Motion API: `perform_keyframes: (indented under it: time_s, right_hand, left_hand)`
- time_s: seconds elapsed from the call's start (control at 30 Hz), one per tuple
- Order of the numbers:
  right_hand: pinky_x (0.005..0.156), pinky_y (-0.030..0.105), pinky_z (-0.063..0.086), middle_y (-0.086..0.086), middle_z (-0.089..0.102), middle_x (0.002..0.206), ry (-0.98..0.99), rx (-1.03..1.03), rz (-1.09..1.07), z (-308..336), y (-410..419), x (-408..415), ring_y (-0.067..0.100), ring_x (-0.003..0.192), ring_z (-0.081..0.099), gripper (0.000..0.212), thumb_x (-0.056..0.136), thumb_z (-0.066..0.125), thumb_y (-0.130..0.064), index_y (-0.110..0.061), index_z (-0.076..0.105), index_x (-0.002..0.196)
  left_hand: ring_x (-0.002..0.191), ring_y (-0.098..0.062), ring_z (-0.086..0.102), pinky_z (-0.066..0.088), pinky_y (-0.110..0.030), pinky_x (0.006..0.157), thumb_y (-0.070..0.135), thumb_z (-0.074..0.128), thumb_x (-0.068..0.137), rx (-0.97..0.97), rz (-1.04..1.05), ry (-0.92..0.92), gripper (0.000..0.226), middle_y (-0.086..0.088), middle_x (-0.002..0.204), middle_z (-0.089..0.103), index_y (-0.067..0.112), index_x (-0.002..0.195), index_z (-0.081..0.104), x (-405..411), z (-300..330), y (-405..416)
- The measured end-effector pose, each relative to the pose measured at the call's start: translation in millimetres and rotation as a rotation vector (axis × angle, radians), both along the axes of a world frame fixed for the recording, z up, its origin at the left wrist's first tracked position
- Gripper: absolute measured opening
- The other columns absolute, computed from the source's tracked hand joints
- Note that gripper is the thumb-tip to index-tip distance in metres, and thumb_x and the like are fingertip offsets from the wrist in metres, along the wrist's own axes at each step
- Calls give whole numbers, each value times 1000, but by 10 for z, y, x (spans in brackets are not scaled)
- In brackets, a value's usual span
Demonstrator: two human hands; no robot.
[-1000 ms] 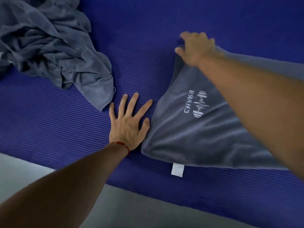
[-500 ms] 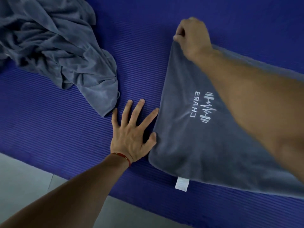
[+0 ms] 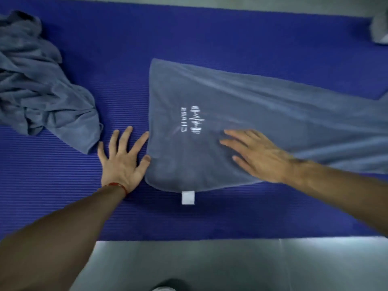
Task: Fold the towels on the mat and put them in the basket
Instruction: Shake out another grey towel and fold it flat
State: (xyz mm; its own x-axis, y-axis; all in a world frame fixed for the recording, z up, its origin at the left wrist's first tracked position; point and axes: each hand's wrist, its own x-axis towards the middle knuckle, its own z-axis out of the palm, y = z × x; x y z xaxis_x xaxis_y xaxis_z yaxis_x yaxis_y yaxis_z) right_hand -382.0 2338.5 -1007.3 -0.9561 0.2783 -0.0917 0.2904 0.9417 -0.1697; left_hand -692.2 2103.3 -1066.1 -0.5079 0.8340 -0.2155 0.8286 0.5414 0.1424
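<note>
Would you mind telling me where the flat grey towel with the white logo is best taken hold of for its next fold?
Probably at the left short edge of the flat grey towel with the white logo, pinching its far-left corner and the near-left corner beside the white tag. Come from the left, where the left hand rests: that edge lies flat and exposed, and the length runs off to the right.

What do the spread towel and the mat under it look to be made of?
Spread towel: grey-blue soft fabric, likely microfibre; matte, drapes in soft folds, with a white printed logo. Mat: blue, probably foam; fine parallel ribs, dull finish.
</note>
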Motion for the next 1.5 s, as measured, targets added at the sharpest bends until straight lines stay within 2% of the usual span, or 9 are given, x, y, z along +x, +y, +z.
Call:
perform_keyframes:
  time_s: [0.13, 0.2, 0.37, 0.53, 0.63, 0.77, 1.03, 1.2, 1.5]
  right_hand:
    - [97, 48, 50, 8, 56, 136, -156, 77, -211, 137, -321, 1036, 31, 119, 59, 44, 93, 59, -28, -19, 59, 136]
    - [97, 50, 49, 8, 51, 138, -277, 25, -361, 169, -422, 1233, 32, 125, 55, 47, 96, 60, -27, -19, 54, 142]
    - [113, 49, 40, 6, 28, 158, -316, -2, -410, 189, -598, 1205, 27, 145, 34, 57, 101, 54, -26, -21, 36, 155]
    - [108, 45, 42, 5, 25, 159, -375, 108, -393, 188, -542, 1068, 26, 141, 35, 64, 101, 52, -20, -21, 25, 159]
    - [97, 41, 46, 3, 44, 144, -384, 163, -361, 191, -454, 980, 25, 126, 48, 63, 94, 60, -9, -22, 36, 151]
    - [87, 39, 53, 8, 40, 131, -373, 89, -416, 222, -279, 891, 27, 116, 48, 65, 84, 61, 9, -19, 44, 141]
    - [74, 42, 46, 17, 61, 116, -340, -15, -627, 329, -159, 811, 39, 93, 62, 40, 92, 50, 4, -7, 42, 129]
    - [77, 39, 43, 6, 57, 114, -347, 143, -519, 358, -233, 908, 29, 99, 61, 39, 98, 56, -43, -16, 45, 124]
    - [85, 38, 45, 8, 50, 120, -462, 420, -450, 389, -233, 1086, 27, 111, 49, 51, 79, 70, -1, -13, 53, 125]
  left_hand:
    - [155, -26, 2, 2, -68, 119, 62, 40, 91, -7, 65, -127, 63, 6, 168, 10, 52, 152, 26, -12, 122, 86]
    - [143, -37, 27, 23, -71, 112, 46, 53, 92, 131, 110, -111, 53, -10, 154, 34, 30, 142, 48, 163, 294, 157]
    - [96, -33, 58, 42, -47, 82, 42, 55, 88, 274, -575, 132, 31, -6, 110, 58, 18, 105, 64, 1022, 364, 14]
    - [80, -30, 65, 55, -44, 64, 10, 88, 68, 137, -655, 118, 36, -7, 92, 64, 10, 99, 68, 1124, 362, 140]
    - [93, -30, 63, 56, -43, 72, -9, 82, 59, -24, -732, 147, 66, -8, 106, 60, 11, 118, 62, 1124, 516, 156]
    - [122, -30, 49, 48, -43, 96, -13, 56, 79, -89, -629, 104, 78, -9, 134, 46, 19, 148, 36, 1162, 625, 115]
    - [94, -31, 63, 53, -41, 68, -11, 55, 80, 34, -452, -18, 54, -5, 106, 63, 19, 124, 56, 791, 690, 50]
    - [90, -35, 63, 56, -44, 71, -13, 56, 75, 85, -461, -24, 51, -6, 98, 64, 15, 117, 63, 716, 616, 48]
    - [74, -32, 62, 55, -42, 66, -23, 67, 62, 175, -618, 117, 55, -6, 82, 60, 9, 106, 68, 664, 540, -20]
